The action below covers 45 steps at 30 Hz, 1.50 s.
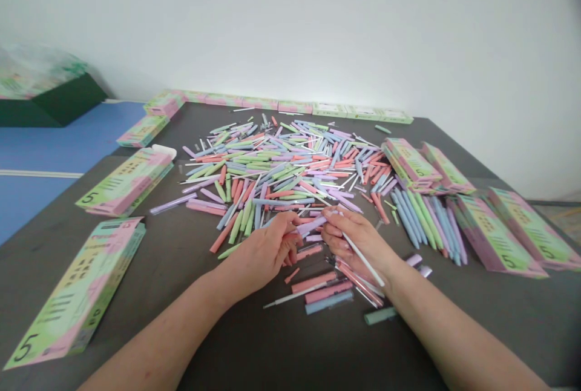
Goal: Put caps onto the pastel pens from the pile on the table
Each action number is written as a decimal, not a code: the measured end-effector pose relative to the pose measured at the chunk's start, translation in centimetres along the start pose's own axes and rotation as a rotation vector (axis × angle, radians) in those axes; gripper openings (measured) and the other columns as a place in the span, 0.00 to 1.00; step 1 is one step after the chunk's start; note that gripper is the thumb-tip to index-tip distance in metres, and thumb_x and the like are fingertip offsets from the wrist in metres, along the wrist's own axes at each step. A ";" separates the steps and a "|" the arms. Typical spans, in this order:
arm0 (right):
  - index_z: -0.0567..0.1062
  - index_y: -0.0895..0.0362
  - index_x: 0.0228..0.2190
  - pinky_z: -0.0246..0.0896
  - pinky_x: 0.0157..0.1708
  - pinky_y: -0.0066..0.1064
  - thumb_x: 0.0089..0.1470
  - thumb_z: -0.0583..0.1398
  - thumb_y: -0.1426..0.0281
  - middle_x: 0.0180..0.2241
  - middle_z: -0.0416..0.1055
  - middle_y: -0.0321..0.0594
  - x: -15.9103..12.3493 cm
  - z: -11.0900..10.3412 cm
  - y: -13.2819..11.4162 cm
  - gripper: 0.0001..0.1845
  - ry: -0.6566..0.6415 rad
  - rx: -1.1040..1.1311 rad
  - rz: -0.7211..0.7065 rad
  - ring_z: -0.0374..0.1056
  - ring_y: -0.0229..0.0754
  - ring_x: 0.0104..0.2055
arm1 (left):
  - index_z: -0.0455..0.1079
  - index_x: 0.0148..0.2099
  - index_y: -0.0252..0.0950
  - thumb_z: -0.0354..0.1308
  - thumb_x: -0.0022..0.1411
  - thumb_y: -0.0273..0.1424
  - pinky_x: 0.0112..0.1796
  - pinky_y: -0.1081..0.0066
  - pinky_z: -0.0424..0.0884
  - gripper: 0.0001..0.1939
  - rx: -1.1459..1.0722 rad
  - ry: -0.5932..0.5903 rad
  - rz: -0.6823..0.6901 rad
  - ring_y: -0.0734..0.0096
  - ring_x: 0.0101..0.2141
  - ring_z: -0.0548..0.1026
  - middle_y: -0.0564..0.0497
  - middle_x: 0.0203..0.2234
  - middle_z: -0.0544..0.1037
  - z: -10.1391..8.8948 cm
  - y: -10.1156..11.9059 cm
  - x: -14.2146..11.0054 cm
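Note:
My left hand (265,252) is closed, its fingertips pinching one end of a purple pen barrel (310,226). At the barrel's other end, the fingers of my right hand (361,236) are closed too. A white pen refill (363,259) slants down across that right hand. Below both hands lie loose pen parts, among them a blue barrel (329,302), a pink barrel (327,292) and another white refill (295,294). Just beyond my hands spreads a large heap of pastel pen parts (276,164). My fingers partly cover the purple barrel.
Printed pen boxes stand left (77,288) and right (499,236) on the dark table (227,348). A row of boxes (295,106) lines the back edge by the wall. Sorted barrels (426,221) lie beside the right boxes. A dark green bin (68,100) sits on a blue surface.

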State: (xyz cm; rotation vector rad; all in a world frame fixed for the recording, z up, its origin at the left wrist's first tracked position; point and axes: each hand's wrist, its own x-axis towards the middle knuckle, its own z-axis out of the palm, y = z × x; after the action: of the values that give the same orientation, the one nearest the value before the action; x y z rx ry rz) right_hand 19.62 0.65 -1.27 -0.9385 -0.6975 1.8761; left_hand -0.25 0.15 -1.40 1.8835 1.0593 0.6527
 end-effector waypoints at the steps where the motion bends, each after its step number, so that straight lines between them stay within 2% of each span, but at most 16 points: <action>1: 0.65 0.57 0.27 0.33 0.13 0.17 0.49 0.67 0.66 0.17 0.54 0.25 0.1 -0.3 0.1 0.15 -0.031 0.009 0.018 0.45 0.25 0.15 | 0.60 0.48 0.37 0.44 0.70 0.34 0.28 0.74 0.68 0.09 0.005 -0.004 0.000 0.71 0.23 0.76 0.52 0.24 0.77 -0.1 0.1 0.0; 4: 0.67 0.58 0.28 0.33 0.11 0.17 0.49 0.67 0.68 0.17 0.55 0.25 0.5 -1.0 0.3 0.13 -0.090 0.049 0.085 0.44 0.25 0.15 | 0.59 0.46 0.37 0.45 0.69 0.34 0.27 0.75 0.67 0.07 -0.011 -0.009 0.003 0.72 0.22 0.75 0.54 0.21 0.76 -0.3 0.4 -0.1; 8: 0.70 0.59 0.30 0.34 0.11 0.16 0.48 0.67 0.70 0.17 0.54 0.26 0.5 -1.1 0.4 0.11 -0.107 0.111 0.142 0.44 0.26 0.15 | 0.58 0.44 0.38 0.45 0.69 0.35 0.24 0.77 0.67 0.07 -0.150 -0.009 0.010 0.75 0.20 0.74 0.53 0.24 0.76 -0.2 0.3 -0.3; 18: 0.70 0.59 0.27 0.33 0.11 0.17 0.52 0.65 0.69 0.18 0.56 0.28 0.1 -0.7 0.9 0.09 -0.177 0.161 0.196 0.44 0.26 0.15 | 0.57 0.41 0.39 0.53 0.66 0.35 0.19 0.81 0.63 0.08 -0.459 -0.090 -0.041 0.79 0.17 0.70 0.58 0.21 0.72 0.1 0.5 -0.5; 22: 0.73 0.58 0.37 0.31 0.12 0.17 0.52 0.65 0.66 0.18 0.54 0.27 -0.2 -0.1 0.9 0.11 -0.179 0.115 0.227 0.43 0.27 0.15 | 0.59 0.41 0.38 0.58 0.62 0.37 0.17 0.82 0.62 0.12 -0.648 -0.077 -0.026 0.81 0.15 0.67 0.59 0.19 0.70 0.2 0.6 -0.3; 25: 0.71 0.56 0.39 0.31 0.12 0.17 0.52 0.65 0.64 0.17 0.53 0.26 -0.5 0.2 1.0 0.14 -0.181 0.103 0.238 0.43 0.27 0.15 | 0.63 0.44 0.37 0.65 0.56 0.36 0.18 0.80 0.66 0.17 -0.759 -0.047 0.016 0.79 0.17 0.70 0.56 0.23 0.72 0.2 0.7 -0.2; 28: 0.70 0.56 0.36 0.30 0.12 0.16 0.53 0.65 0.63 0.17 0.53 0.26 -0.5 0.4 1.1 0.12 -0.178 0.098 0.236 0.43 0.26 0.15 | 0.69 0.47 0.37 0.67 0.53 0.31 0.21 0.78 0.69 0.19 -0.661 0.006 -0.007 0.77 0.20 0.72 0.55 0.25 0.74 0.2 0.8 -0.2; 32: 0.69 0.57 0.30 0.31 0.11 0.16 0.52 0.65 0.61 0.17 0.54 0.26 -0.5 0.5 1.3 0.14 -0.198 0.062 0.252 0.43 0.26 0.14 | 0.74 0.45 0.36 0.58 0.62 0.32 0.21 0.78 0.66 0.11 -0.405 0.105 -0.015 0.78 0.19 0.69 0.53 0.23 0.73 0.1 0.9 -0.3; 34: 0.71 0.59 0.32 0.32 0.11 0.17 0.52 0.65 0.61 0.17 0.54 0.26 -0.4 0.4 1.3 0.14 -0.181 0.036 0.219 0.45 0.26 0.14 | 0.74 0.44 0.36 0.56 0.63 0.33 0.24 0.77 0.67 0.09 -0.295 0.229 0.042 0.76 0.22 0.70 0.51 0.27 0.74 -0.1 0.9 -0.3; 36: 0.73 0.60 0.36 0.32 0.12 0.18 0.52 0.65 0.61 0.17 0.53 0.25 -0.3 0.3 1.3 0.16 -0.108 0.008 0.161 0.44 0.26 0.14 | 0.73 0.41 0.37 0.56 0.63 0.33 0.30 0.76 0.69 0.07 -0.166 0.397 0.133 0.72 0.31 0.72 0.49 0.33 0.75 -0.4 0.9 -0.3; 38: 0.74 0.61 0.34 0.32 0.12 0.18 0.50 0.66 0.60 0.16 0.53 0.25 -0.2 0.3 1.2 0.17 -0.020 -0.017 0.096 0.44 0.25 0.14 | 0.71 0.39 0.37 0.55 0.64 0.32 0.37 0.74 0.68 0.06 -0.077 0.471 0.186 0.69 0.38 0.71 0.48 0.37 0.74 -0.5 1.0 -0.2; 39: 0.73 0.61 0.31 0.32 0.12 0.18 0.48 0.67 0.60 0.15 0.53 0.25 -0.1 0.2 1.2 0.17 0.020 -0.027 0.067 0.44 0.25 0.14 | 0.70 0.39 0.36 0.55 0.64 0.32 0.39 0.73 0.68 0.06 -0.080 0.439 0.178 0.69 0.39 0.71 0.48 0.37 0.73 -0.5 1.0 -0.1; 41: 0.71 0.61 0.26 0.32 0.12 0.18 0.46 0.67 0.60 0.15 0.54 0.25 -0.1 0.3 1.1 0.17 0.079 -0.035 0.011 0.44 0.25 0.13 | 0.68 0.39 0.35 0.51 0.67 0.34 0.38 0.72 0.68 0.08 -0.192 0.272 0.092 0.70 0.36 0.72 0.48 0.34 0.73 -0.2 1.1 0.0; 43: 0.70 0.60 0.24 0.33 0.11 0.18 0.45 0.67 0.60 0.14 0.55 0.26 -0.1 0.4 1.0 0.17 0.125 -0.037 -0.023 0.45 0.25 0.13 | 0.64 0.38 0.35 0.45 0.70 0.37 0.34 0.72 0.69 0.13 -0.345 0.089 -0.013 0.71 0.31 0.72 0.50 0.30 0.73 0.2 1.2 0.1; 45: 0.70 0.60 0.24 0.34 0.11 0.18 0.47 0.66 0.60 0.12 0.55 0.25 -0.1 0.6 1.0 0.16 0.167 -0.043 -0.052 0.45 0.26 0.13 | 0.62 0.36 0.36 0.41 0.70 0.40 0.31 0.73 0.68 0.16 -0.387 -0.018 -0.071 0.72 0.27 0.72 0.51 0.27 0.72 0.6 1.2 0.1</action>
State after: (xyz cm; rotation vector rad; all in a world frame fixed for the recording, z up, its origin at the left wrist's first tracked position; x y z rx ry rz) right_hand 18.73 0.05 -1.68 -1.0807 -0.6575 1.7211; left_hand 0.73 -0.36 -0.62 1.5088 0.9086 0.7393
